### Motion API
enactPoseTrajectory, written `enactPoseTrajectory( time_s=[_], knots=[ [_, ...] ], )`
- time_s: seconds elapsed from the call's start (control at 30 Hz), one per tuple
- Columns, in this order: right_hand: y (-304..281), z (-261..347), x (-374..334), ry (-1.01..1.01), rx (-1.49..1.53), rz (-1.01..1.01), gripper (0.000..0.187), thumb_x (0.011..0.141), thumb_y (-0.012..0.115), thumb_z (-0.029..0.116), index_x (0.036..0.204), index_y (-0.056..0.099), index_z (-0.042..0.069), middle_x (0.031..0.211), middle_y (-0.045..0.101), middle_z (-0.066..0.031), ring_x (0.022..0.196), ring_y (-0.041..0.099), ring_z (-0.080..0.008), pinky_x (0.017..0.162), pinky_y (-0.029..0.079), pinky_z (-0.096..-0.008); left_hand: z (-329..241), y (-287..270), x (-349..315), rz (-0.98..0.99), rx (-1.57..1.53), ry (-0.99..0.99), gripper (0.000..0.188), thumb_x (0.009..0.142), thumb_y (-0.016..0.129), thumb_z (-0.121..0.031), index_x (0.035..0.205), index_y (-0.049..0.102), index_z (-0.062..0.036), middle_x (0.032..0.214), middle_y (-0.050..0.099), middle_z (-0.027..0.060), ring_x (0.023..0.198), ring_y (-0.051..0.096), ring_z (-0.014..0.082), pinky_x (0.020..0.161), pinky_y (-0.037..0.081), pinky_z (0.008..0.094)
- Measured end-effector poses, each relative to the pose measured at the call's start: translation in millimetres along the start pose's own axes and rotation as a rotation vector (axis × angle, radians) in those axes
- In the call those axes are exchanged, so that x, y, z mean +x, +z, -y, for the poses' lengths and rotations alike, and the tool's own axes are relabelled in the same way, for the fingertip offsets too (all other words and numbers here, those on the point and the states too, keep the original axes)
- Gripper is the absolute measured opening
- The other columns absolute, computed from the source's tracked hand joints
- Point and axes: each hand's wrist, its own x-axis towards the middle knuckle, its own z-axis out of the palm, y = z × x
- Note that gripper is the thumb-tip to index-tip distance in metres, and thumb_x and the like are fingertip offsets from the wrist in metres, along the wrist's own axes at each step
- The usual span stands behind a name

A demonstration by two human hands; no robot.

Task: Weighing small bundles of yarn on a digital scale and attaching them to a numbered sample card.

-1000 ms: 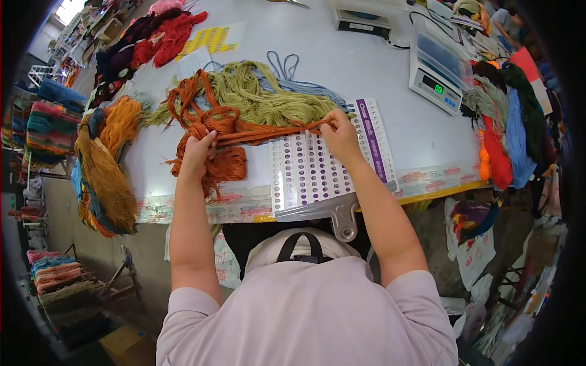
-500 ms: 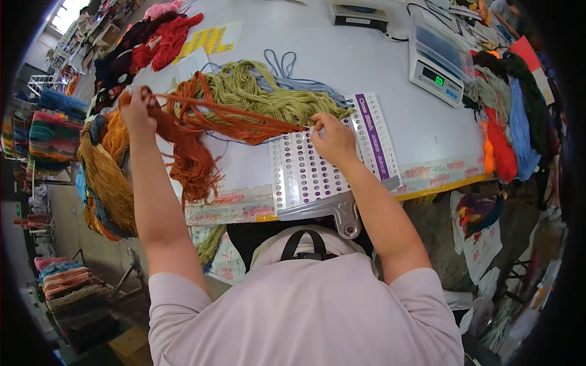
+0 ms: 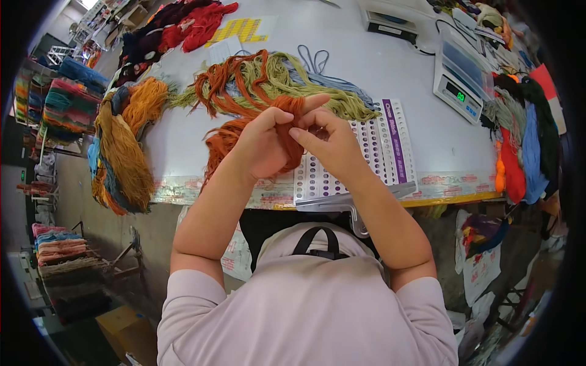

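A hank of rust-orange thread (image 3: 293, 110) runs through my left hand (image 3: 265, 137), whose fingers are wrapped round it above the table's near edge. Close against it, my right hand (image 3: 332, 137) has thumb and fingers pinched at the same strands; the exact strand is hard to make out. More of the rust thread trails over a pile of olive-green thread (image 3: 339, 107) and hangs in a loose tail to the left of my left hand. Beneath my right hand lies a white card with rows of holes (image 3: 372, 146) and a purple strip, held by a grey metal clip (image 3: 329, 204).
Blue-grey thread (image 3: 348, 86) lies behind the green pile. Golden-brown hanks (image 3: 125, 146) hang over the table's left edge. Dark and red hanks (image 3: 201, 27) sit at the far left. A digital scale (image 3: 458, 91) stands at the right, beside several coloured hanks (image 3: 531, 146).
My left hand has come from the far left to the middle, bringing the rust thread off the card and gathering it. My right hand now meets it there. The view has shifted slightly.
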Motion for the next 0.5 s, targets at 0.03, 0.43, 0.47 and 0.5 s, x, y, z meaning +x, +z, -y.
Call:
enactPoseTrajectory(
  time_s=[0.03, 0.43, 0.47, 0.5],
  knots=[
    [0.7, -1.0, -1.3, 0.002, -0.002, 0.005, 0.008, 0.085, 0.063, 0.007, 0.09, 0.062, 0.0, 0.089, 0.058, -0.0002, 0.076, 0.052, -0.0055, 0.068, 0.042, -0.0211, 0.2, 2.7, -2.5, -0.002, -0.004, 0.005, 0.062, 0.082, 0.038, -0.021, 0.139, 0.032, 0.0035, 0.139, 0.042, 0.0161, 0.122, 0.046, 0.0255, 0.105, 0.032, 0.0378],
    [-2.2, 10.1, -8.1, 0.068, 0.359, 0.02, 0.01, 0.087, 0.059, 0.004, 0.097, 0.057, 0.0, 0.086, 0.06, -0.0021, 0.08, 0.055, -0.0065, 0.073, 0.045, -0.0211, -7.7, 10.9, -21.9, -0.046, 0.085, 0.073, 0.066, 0.079, 0.038, -0.02, 0.14, 0.03, 0.0039, 0.144, 0.035, 0.0157, 0.128, 0.041, 0.0252, 0.108, 0.029, 0.0394],
    [-1.7, 8.7, -9.1, 0.096, 0.371, 0.06, 0.011, 0.088, 0.059, 0.005, 0.097, 0.056, 0.0, 0.086, 0.06, -0.0028, 0.079, 0.055, -0.0067, 0.072, 0.045, -0.0209, -8.2, 11.1, -22.8, -0.029, 0.093, 0.055, 0.065, 0.079, 0.037, -0.02, 0.14, 0.031, 0.0039, 0.144, 0.036, 0.0156, 0.128, 0.041, 0.0253, 0.107, 0.03, 0.0399],
    [-1.2, 8.1, -10.1, 0.124, 0.383, 0.099, 0.013, 0.088, 0.059, 0.006, 0.098, 0.056, 0.0, 0.086, 0.06, -0.0035, 0.078, 0.056, -0.0068, 0.072, 0.045, -0.0207, -8.8, 11.4, -23.4, -0.012, 0.101, 0.037, 0.065, 0.08, 0.037, -0.02, 0.14, 0.031, 0.004, 0.144, 0.036, 0.0155, 0.128, 0.041, 0.0254, 0.107, 0.031, 0.0405]
  ],
)
